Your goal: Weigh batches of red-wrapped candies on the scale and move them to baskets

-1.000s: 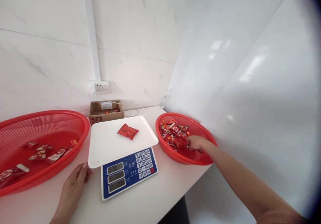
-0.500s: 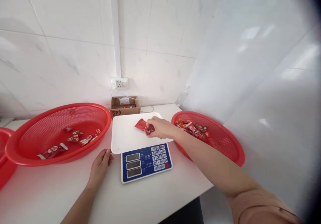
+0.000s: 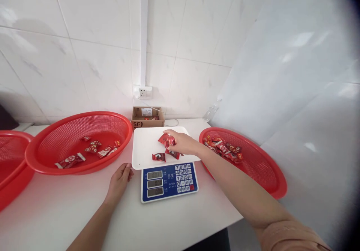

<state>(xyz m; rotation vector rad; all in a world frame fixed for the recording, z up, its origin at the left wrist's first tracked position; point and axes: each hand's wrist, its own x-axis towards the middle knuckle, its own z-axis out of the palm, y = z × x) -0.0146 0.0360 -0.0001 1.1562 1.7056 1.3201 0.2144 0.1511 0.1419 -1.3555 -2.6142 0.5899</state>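
My right hand [image 3: 182,143] is over the white weighing pan [image 3: 146,146] of a digital scale. Its thumb and fingers are spread apart around red-wrapped candies [image 3: 166,139] that lie on the pan. Another small red candy packet [image 3: 159,157] lies by the pan's front edge, and a dark red one [image 3: 173,154] is just under the thumb. My left hand [image 3: 119,179] rests on the table left of the scale, fingers curled in, with nothing visible in them. Below the pan is the scale's blue keypad panel [image 3: 170,183]; its digits are too faint to read surely.
A red mesh basket [image 3: 36,161] with several wrapped candies stands left; another red basket [image 3: 264,164] with a candy pile is right. Part of a third basket [image 3: 12,161] shows far left. Behind the scale are a cardboard box [image 3: 149,123] and a wall socket [image 3: 143,92].
My right hand's fingers have widened, and candies they gripped now lie spread on the pan. My left hand stays beside the scale. The view has shifted slightly to the left.
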